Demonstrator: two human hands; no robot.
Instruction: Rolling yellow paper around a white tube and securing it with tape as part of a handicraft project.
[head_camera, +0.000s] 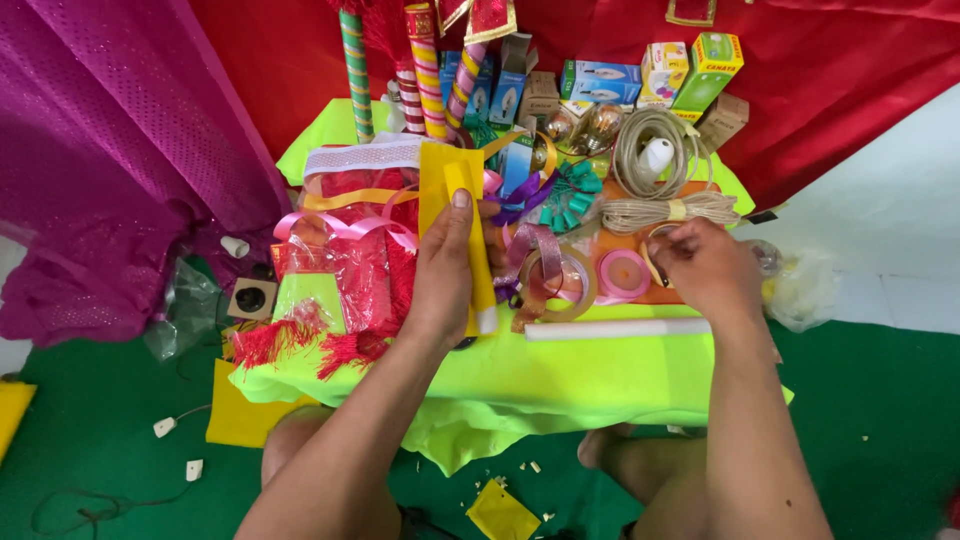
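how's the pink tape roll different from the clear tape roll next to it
The pink tape roll looks smaller and solid pink; the clear tape roll looks wider across, a brownish see-through ring. The pink roll lies flat on the orange sheet near the right hand; the clear roll sits tilted, with purple ribbon trailing through it, closer to the left hand. Both are round rolls with open centres.

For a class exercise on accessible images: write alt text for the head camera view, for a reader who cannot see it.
Seen from above, a person's left hand holds a yellow strip upright over a lime-green cloth, while the right hand pinches something small beside a pink tape roll. Ribbons, red fringe, coiled cord and small boxes crowd the cloth.
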